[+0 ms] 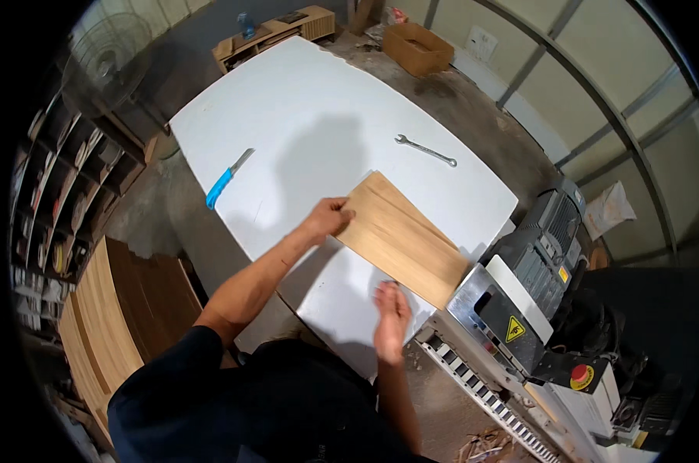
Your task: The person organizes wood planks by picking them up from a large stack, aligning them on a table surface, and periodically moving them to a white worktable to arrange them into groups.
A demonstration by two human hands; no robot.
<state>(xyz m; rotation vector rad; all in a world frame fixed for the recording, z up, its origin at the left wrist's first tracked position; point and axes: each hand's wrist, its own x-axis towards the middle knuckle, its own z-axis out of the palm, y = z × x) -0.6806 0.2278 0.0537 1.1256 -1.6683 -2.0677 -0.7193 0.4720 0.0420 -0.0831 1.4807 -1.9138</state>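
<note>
A light-brown wooden board with visible grain lies at an angle on the white table, its right end against the machine. My left hand is closed on the board's left edge, thumb on top. Just below the board's near edge, my right hand hovers over the table, slightly blurred. Its fingers are loosely curled and apart, and nothing shows in them. A blue-handled knife rests near the table's left edge. On the far right part of the table lies a metal wrench.
The white table spreads out before me. At right stands a machine with a grey motor, a yellow warning triangle and a red stop button. Stacked wooden panels, shelves and a fan are at left; a cardboard box sits behind.
</note>
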